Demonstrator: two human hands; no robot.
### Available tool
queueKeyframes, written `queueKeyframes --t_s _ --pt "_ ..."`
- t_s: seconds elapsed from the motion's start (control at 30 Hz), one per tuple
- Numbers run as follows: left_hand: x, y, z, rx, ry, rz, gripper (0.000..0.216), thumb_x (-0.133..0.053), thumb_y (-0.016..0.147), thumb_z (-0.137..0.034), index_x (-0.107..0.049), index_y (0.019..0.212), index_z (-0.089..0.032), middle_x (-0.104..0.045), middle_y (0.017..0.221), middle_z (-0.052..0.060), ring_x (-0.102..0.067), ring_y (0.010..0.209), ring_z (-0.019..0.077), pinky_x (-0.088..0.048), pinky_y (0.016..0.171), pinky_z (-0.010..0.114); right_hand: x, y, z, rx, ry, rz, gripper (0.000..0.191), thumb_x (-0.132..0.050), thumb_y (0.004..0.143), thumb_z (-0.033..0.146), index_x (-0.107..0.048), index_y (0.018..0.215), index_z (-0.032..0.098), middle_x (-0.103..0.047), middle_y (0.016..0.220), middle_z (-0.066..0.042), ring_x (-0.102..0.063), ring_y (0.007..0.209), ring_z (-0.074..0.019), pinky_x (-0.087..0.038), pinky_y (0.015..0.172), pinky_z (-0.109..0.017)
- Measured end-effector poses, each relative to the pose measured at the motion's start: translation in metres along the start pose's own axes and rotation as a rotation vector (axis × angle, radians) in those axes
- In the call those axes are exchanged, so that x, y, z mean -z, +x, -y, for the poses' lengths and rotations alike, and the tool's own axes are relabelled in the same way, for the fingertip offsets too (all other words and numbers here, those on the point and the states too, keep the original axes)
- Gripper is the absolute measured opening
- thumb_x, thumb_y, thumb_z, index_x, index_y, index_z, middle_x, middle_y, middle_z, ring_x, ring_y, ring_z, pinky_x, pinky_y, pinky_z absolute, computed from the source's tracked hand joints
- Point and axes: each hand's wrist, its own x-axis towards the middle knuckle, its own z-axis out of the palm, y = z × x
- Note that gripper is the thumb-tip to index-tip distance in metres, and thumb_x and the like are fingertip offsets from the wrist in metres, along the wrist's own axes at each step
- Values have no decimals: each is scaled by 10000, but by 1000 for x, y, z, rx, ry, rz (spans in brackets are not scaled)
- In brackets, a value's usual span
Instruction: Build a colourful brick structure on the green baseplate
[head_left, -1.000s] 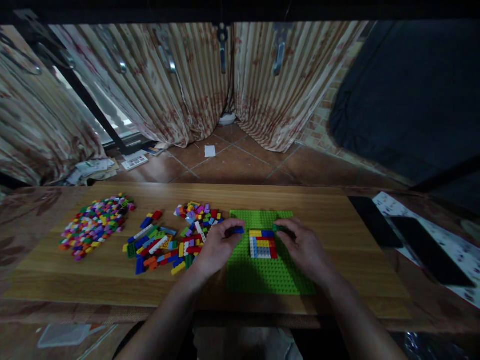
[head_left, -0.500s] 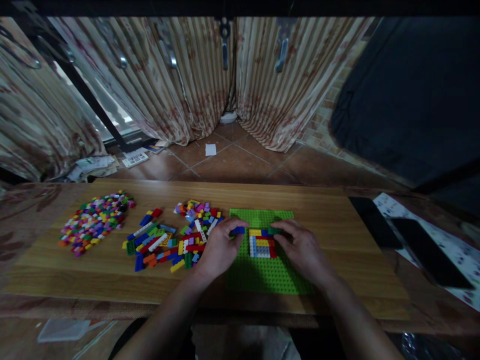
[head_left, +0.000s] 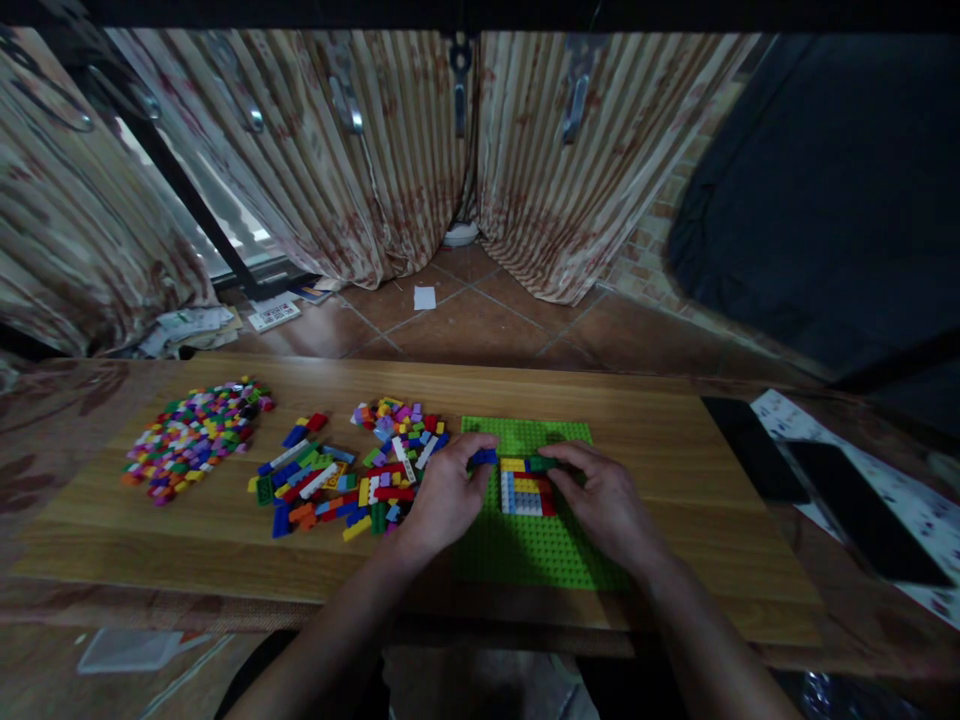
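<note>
A green baseplate (head_left: 540,550) lies on the wooden board, with a small block of coloured bricks (head_left: 523,488) built on it in yellow, red, blue and white. My left hand (head_left: 444,496) rests at the plate's left edge, its fingers pinched on a blue brick (head_left: 484,457). My right hand (head_left: 606,497) sits to the right of the built block, fingertips pinched on a green brick (head_left: 540,463) at the block's top right corner.
A pile of mixed larger bricks (head_left: 352,470) lies left of the plate, and a heap of tiny bricks (head_left: 193,436) further left. Two dark phones (head_left: 754,448) (head_left: 862,510) lie on the right. Curtains and a tiled floor are beyond the wooden board (head_left: 660,420).
My right hand has carried the green brick left, from the plate's upper area to the top right corner of the built block. My left hand has kept the blue brick almost still.
</note>
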Motion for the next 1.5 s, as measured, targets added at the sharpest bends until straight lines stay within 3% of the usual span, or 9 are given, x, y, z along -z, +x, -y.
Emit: queueKeyframes --t_s 0.33,0.7,1.07,1.3,1.5 --pt "-10 3 -2 -35 -12 85 352 -570 805 -88 -688 1092 -254 -694 1132 25 -620 1081 213 -424 1037 358 0 -1 -1 -6 36 -20 245 -534 831 230 -705 1005 243 -700 1019 -42 -644 955 -203 -497 893 -378" --pt "-16 4 6 -88 123 148 403 -538 844 -125 -638 1213 -254 -676 1189 50 -612 1113 225 -439 1027 384 -5 0 -1 0 56 -8 210 -545 828 201 -705 958 240 -700 996 -37 -645 955 -198 -486 908 -375" --pt "-20 6 -1 -88 154 184 447 -513 863 -141 -561 1300 -226 -702 1133 54 -624 1100 217 -443 1036 390 -4 1 -2 -11 50 12 229 -542 811 184 -709 956 246 -704 984 -26 -651 930 -189 -489 886 -364" --pt "-15 3 2 -143 213 225 536 -477 854 -92 -453 1378 -208 -615 1308 69 -582 1195 194 -445 1062 382 -1 1 -4 -26 36 24 234 -561 808 205 -708 986 242 -705 1002 -35 -650 937 -202 -487 888 -373" --pt "-3 6 0 -114 211 121 407 -448 895 -134 -524 1292 -179 -692 1161 66 -645 1086 174 -493 1000 342 6 2 -7 -2 20 48 233 -575 834 248 -702 1029 243 -708 1032 -43 -653 953 -211 -489 890 -382"
